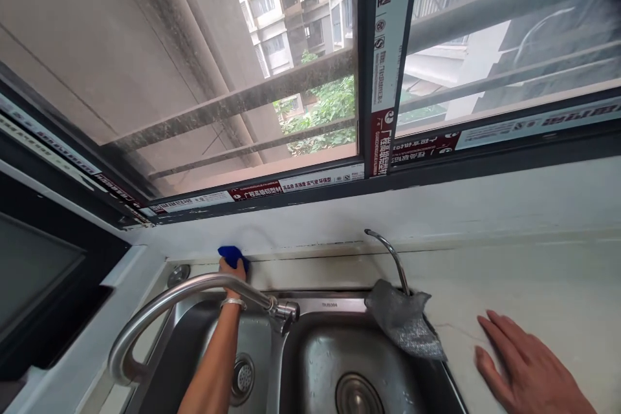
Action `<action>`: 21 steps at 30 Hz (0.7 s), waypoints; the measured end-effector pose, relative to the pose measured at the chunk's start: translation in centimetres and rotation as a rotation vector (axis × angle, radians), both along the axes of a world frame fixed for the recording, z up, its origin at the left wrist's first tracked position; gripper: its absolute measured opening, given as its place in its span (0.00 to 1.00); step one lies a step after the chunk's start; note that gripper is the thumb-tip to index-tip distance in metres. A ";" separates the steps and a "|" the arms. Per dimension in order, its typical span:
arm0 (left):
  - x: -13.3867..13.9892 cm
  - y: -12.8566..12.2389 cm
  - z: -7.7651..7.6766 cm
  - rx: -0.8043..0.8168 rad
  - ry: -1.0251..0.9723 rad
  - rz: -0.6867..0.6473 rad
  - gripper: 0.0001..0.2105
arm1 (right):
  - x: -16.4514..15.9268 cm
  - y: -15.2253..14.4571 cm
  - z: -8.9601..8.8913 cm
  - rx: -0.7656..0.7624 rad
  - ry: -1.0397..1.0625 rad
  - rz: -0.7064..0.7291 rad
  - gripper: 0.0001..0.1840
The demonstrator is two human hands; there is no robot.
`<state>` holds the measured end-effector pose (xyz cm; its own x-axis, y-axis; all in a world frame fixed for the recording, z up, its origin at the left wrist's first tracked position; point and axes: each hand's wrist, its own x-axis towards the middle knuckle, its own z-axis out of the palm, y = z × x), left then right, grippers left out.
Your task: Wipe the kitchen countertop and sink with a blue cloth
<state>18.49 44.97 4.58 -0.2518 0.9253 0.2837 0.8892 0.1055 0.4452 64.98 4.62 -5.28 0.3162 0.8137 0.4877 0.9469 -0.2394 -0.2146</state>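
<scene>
Gripped in the curled fingers of the left hand (235, 272), a blue cloth (229, 253) is held behind the sink (330, 305), seemingly for contact with the wall (301, 225). A grey cloth (407, 326) is draped over the sink's right rear corner; right of the sink, the empty right hand (531, 365) is spread, apparently for support.

We look at a kitchen, most likely in a home: before us a steel sink (339, 304) with two bowls (317, 352) and round drains (358, 394) is set into a pale bench (528, 284), an arched tap (194, 281) and a slimmer curved spout (391, 248) stand at its edges, and beyond our window (385, 71) we see an apartment-like block (284, 19)
</scene>
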 end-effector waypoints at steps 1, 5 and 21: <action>0.2 -0.4 0.0 -0.010 -0.025 -0.010 0.19 | -0.1 0.0 0.1 0.008 0.005 0.001 0.33; 1.1 -1.5 0.6 -0.074 -0.123 -0.105 0.19 | -0.2 0.1 0.4 0.006 0.007 0.005 0.33; 5.6 -1.6 0.3 -0.293 -0.617 -0.446 0.26 | -0.3 0.2 0.1 0.003 -0.060 -0.021 0.32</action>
<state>24.10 43.42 4.90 0.1256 0.9906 -0.0549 0.4786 -0.0120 0.8780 64.69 4.84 -5.23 0.3032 0.8058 0.5087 0.9529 -0.2584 -0.1587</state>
